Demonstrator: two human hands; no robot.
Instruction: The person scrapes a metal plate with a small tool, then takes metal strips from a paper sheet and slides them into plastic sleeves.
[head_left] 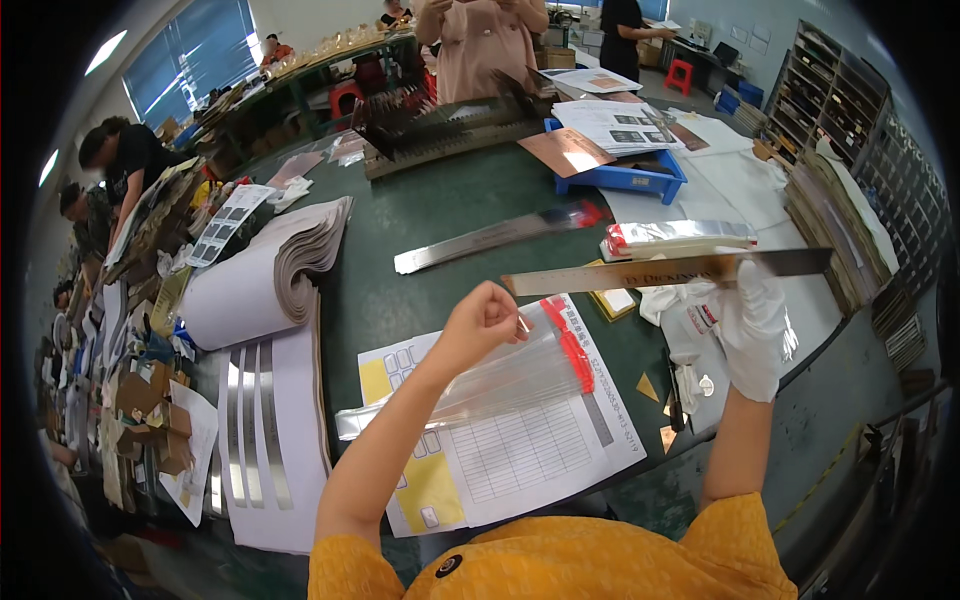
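Observation:
My right hand [752,325], in a white glove, grips a long, thin metal strip [620,277] with dark lettering near its right end and holds it level above the table. My bare left hand [482,328] is closed just below the strip's left end, its fingertips pinched together; what they hold, if anything, I cannot make out. Beneath that hand lies a clear plastic bag [500,378] with a red seal along its right edge, on top of a printed sheet [530,460] with a grid and yellow areas. Beyond it rests a bagged metal strip [480,242].
Bagged strips [680,236] are stacked right of centre, before a blue tray [625,178] of papers. Left, a curled stack of sheets [260,270] has several metal strips [250,430] on its lower part. A dark slotted rack [450,135] and a standing person [480,45] are across the table.

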